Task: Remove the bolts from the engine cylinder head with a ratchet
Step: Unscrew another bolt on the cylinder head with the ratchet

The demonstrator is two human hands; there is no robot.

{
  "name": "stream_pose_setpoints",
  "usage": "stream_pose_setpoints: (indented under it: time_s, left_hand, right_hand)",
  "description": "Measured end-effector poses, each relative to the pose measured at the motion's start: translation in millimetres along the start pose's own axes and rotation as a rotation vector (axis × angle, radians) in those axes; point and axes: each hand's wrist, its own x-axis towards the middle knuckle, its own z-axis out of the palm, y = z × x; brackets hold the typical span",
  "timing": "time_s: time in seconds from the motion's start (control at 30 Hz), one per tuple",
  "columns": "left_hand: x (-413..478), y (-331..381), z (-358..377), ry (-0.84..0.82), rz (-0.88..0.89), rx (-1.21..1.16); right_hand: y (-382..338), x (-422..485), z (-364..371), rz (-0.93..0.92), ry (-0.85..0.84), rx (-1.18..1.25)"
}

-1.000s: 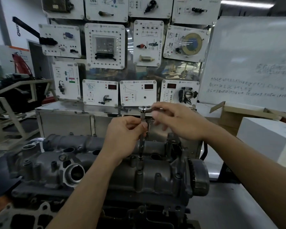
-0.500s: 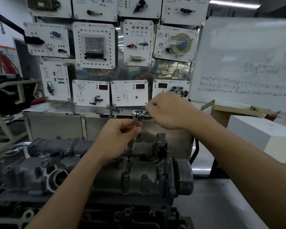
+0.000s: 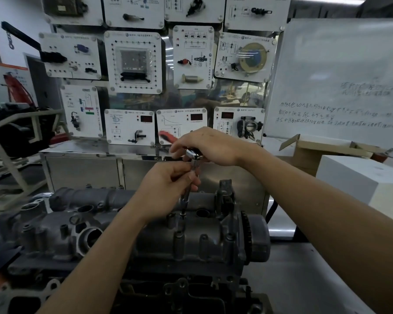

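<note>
A dark grey engine cylinder head (image 3: 145, 232) fills the lower middle of the head view. A chrome ratchet (image 3: 192, 155) with a red handle end (image 3: 166, 135) stands on a long extension bar (image 3: 186, 198) that reaches down to a bolt (image 3: 182, 215) on the head's top. My left hand (image 3: 168, 189) pinches the extension bar just under the ratchet head. My right hand (image 3: 207, 146) grips the ratchet over its head, and the handle points away to the left. Other bolt bosses stand nearby on the casting.
Behind the engine stands a metal cabinet (image 3: 84, 168) with a wall of white demonstration panels (image 3: 134, 62). A whiteboard (image 3: 340, 82) is at the right, with an open cardboard box (image 3: 309, 150) and a white box (image 3: 359, 177) below it. A toothed pulley (image 3: 252, 236) sits on the engine's right end.
My right hand swung the ratchet handle round from pointing right to pointing back left, so its red end now shows. My left hand kept its hold on the extension bar.
</note>
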Motion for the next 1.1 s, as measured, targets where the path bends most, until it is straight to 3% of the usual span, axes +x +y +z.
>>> stream_pose_setpoints:
  time_s: [0.13,0.33,0.5,0.6,0.7,0.77,0.93,1.1]
  left_hand:
    - [4,-6,-2,0.11,-0.007,0.0]
    - [10,-6,9,0.232,-0.016,0.061]
    - [11,-1,11,0.366,-0.021,0.253]
    - [8,-3,4,0.331,-0.031,0.178]
    - [8,-2,1,0.163,-0.04,-0.031]
    - [8,-2,1,0.084,-0.056,-0.116]
    - [2,-2,-1,-0.052,-0.042,-0.184]
    - [0,0,0,-0.028,-0.018,-0.164]
  right_hand:
    - [6,-13,-10,0.107,0.033,-0.329]
    - [-23,-35,-29,0.191,-0.124,-0.745]
    - [-49,-35,-33,0.163,-0.19,-0.713]
    - [-45,-29,-34,0.179,-0.171,-0.77]
    - [-30,-18,-29,0.171,-0.063,-0.902]
    - [-19,-10,-21,0.135,0.01,-0.853]
    - [2,-2,-1,0.012,-0.127,-0.421]
    - [8,-3,2,-0.023,-0.05,-0.355]
